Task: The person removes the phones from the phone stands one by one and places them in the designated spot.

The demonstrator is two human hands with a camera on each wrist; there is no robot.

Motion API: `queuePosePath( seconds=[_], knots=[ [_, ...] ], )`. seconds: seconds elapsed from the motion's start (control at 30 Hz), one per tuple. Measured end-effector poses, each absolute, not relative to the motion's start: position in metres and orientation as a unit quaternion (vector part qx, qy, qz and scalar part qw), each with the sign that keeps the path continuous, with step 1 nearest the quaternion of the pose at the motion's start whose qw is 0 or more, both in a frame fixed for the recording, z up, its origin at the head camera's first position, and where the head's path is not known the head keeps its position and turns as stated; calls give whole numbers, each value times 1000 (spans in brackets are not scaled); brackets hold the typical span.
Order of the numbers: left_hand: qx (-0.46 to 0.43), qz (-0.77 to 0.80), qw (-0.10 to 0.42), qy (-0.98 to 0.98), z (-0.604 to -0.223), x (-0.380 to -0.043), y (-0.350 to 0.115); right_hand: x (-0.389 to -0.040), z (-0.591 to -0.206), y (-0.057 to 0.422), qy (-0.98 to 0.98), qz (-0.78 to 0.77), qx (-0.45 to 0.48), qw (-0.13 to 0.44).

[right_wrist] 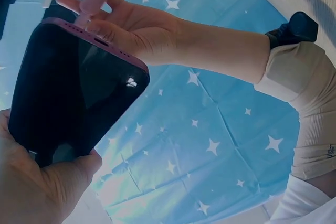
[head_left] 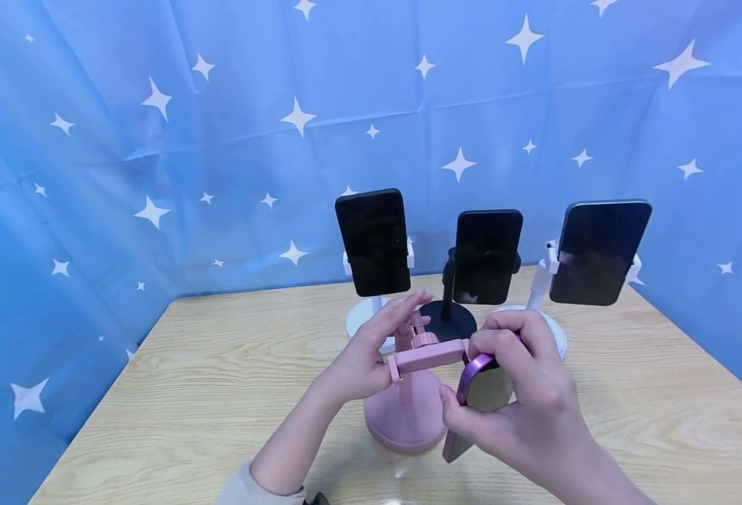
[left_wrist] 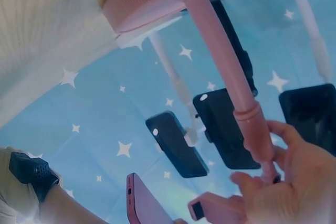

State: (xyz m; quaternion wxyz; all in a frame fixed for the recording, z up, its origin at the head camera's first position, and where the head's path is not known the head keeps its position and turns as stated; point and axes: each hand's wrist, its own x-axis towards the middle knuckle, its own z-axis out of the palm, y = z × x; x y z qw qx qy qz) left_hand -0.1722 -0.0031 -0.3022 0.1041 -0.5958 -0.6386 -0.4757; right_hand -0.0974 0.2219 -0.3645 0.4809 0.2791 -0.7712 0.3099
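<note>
Right grip (head_left: pixel 535 393) pinching purple-edged phone (right_wrist: pixel 58 87), left grip (head_left: pixel 365 361) loosely around pink stand (head_left: pixel 407 391)

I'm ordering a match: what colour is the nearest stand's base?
Pink base, clearest in the head view.

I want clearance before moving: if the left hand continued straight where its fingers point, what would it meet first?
Likely the black phone stand, which lies in line past the left hand in the head view, though how far behind is unclear.

Studio-like nook: starry blue backdrop (head_left: pixel 238 189), wood-grain table (head_left: pixel 188 393)
</note>
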Motion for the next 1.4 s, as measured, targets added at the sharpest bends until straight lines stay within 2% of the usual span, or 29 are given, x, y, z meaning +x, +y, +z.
queuePosePath(
  seconds=[0.07,0.17,0.37,0.5,1.4],
  knots=[
    [-583,-479,127,-645,-303,-172,0,-100,-374,232,-772,314,274,481],
    [-556,-493,152,-652,-305,-173,4,-94,-368,235,-782,310,256,477],
    [-508,-528,177,-657,-307,-174,8,-51,-286,193,-814,258,207,478],
    [-499,-530,178,-662,-307,-174,9,-35,-262,181,-840,240,162,460],
    [-505,-530,193,-653,-297,-170,2,-29,-265,198,-855,224,126,450]
  ],
)
